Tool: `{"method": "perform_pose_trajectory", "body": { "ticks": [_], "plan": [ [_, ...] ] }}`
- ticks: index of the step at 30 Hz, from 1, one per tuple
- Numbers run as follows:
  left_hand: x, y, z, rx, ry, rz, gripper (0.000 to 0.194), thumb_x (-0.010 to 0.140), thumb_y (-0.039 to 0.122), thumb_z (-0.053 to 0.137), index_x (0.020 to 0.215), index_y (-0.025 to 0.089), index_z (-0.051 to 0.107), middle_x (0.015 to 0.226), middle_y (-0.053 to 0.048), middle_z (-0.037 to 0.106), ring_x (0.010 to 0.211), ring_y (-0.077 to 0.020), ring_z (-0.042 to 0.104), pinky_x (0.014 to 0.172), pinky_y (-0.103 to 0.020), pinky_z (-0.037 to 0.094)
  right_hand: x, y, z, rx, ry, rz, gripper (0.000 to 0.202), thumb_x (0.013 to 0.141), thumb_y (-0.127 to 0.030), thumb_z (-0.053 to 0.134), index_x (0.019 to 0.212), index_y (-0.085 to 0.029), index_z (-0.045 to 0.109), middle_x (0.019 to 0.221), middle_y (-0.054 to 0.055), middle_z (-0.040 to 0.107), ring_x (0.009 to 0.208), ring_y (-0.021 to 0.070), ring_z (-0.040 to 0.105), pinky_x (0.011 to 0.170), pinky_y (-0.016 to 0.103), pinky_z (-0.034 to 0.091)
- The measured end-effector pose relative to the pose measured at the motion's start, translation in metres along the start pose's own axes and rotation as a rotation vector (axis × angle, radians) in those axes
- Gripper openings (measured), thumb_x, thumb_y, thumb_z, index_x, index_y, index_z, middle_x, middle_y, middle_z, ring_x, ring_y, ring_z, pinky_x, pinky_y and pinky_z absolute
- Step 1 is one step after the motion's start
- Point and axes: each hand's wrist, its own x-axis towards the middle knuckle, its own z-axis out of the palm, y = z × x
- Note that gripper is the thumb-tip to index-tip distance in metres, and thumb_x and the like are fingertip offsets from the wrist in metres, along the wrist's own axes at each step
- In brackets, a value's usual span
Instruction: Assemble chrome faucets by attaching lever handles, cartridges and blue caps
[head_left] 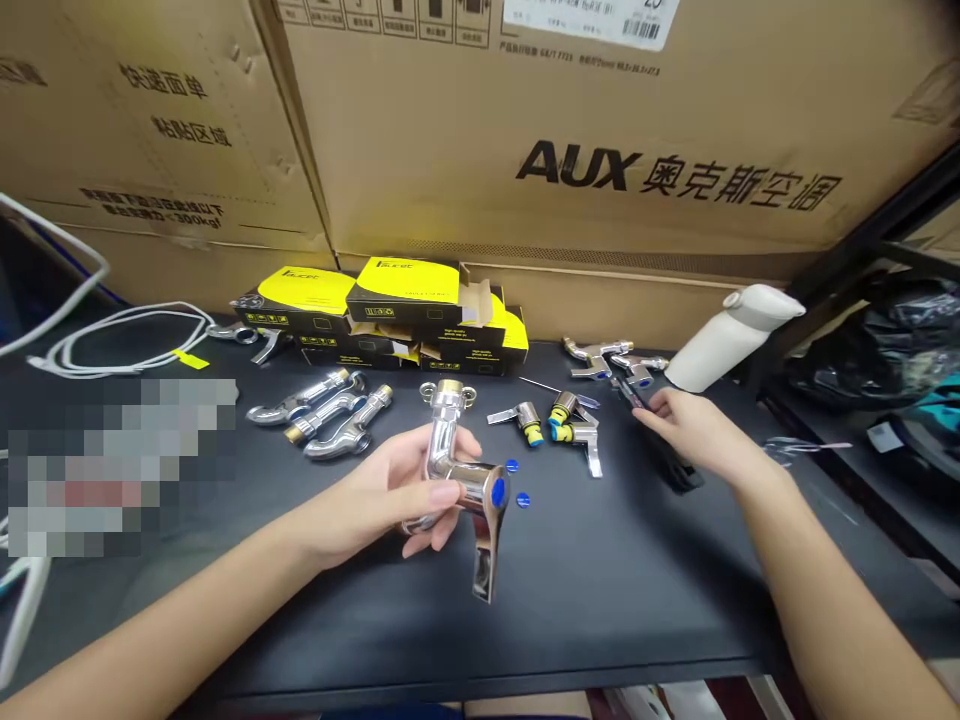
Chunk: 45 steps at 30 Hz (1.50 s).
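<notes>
My left hand (405, 490) is wrapped round a chrome faucet (444, 440), held above the dark table. Its brass threaded end points up, and its lever with a blue dot on the cap hangs down. My right hand (684, 425), at the right, has its fingers closed on a long black hand tool (636, 394); its exact kind is hard to make out. Two small blue discs (523, 500) lie beside the faucet. Between the hands rest several lever handles with yellow-and-blue cartridges (576, 434). Chrome faucet bodies (349, 432) lie left of my left hand.
Yellow-and-black faucet boxes (405, 285) are stacked at the back against large cardboard cartons (600, 110). Assembled faucets (600, 357) lie by a tilted white bottle (735, 335). A coiled white cable (127, 340) is at the left. Black plastic bags (877, 340) sit at the right.
</notes>
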Motion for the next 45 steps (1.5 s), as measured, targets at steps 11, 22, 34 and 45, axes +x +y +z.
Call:
{"method": "perform_pose_trajectory", "body": {
  "ticks": [11,22,34,45],
  "plan": [
    [0.0,0.0,0.005,0.031,0.0,0.035,0.046,0.082,0.034,0.068,0.12,0.023,0.045,0.093,-0.005,0.062,0.058,-0.0095,0.059,0.042,-0.015,0.041,-0.097,-0.123,0.008,1.175,-0.228,-0.496,0.055,0.091,-0.015,0.055,0.14,-0.034,0.037,0.113,0.009,0.064,0.067,0.0155,0.069,0.049,0.026,0.059],
    [-0.001,-0.002,0.011,0.149,0.109,0.021,0.045,0.084,0.032,0.066,0.123,0.026,0.044,0.096,-0.005,0.063,0.062,-0.0103,0.059,0.048,-0.017,0.045,-0.118,-0.119,0.032,1.148,-0.223,-0.533,0.057,0.085,-0.004,0.059,0.132,-0.035,0.051,0.095,0.004,0.064,0.058,0.0132,0.068,0.048,0.024,0.058],
    [-0.003,-0.01,0.016,0.297,0.238,0.165,0.046,0.081,0.019,0.068,0.123,0.028,0.05,0.103,-0.003,0.066,0.079,-0.0133,0.065,0.068,-0.021,0.053,-0.12,-0.12,0.031,1.076,-0.149,-0.533,0.058,0.084,-0.004,0.06,0.133,-0.034,0.05,0.094,0.004,0.064,0.056,0.0122,0.065,0.046,0.024,0.056],
    [-0.008,-0.018,0.02,0.424,0.304,0.28,0.051,0.081,0.017,0.069,0.126,0.031,0.049,0.109,-0.003,0.067,0.089,-0.017,0.067,0.073,-0.024,0.055,-0.121,-0.119,0.025,0.88,0.016,-0.61,0.062,0.081,-0.001,0.062,0.133,-0.031,0.051,0.096,0.006,0.066,0.061,0.0145,0.062,0.053,0.029,0.055]
  ]
}}
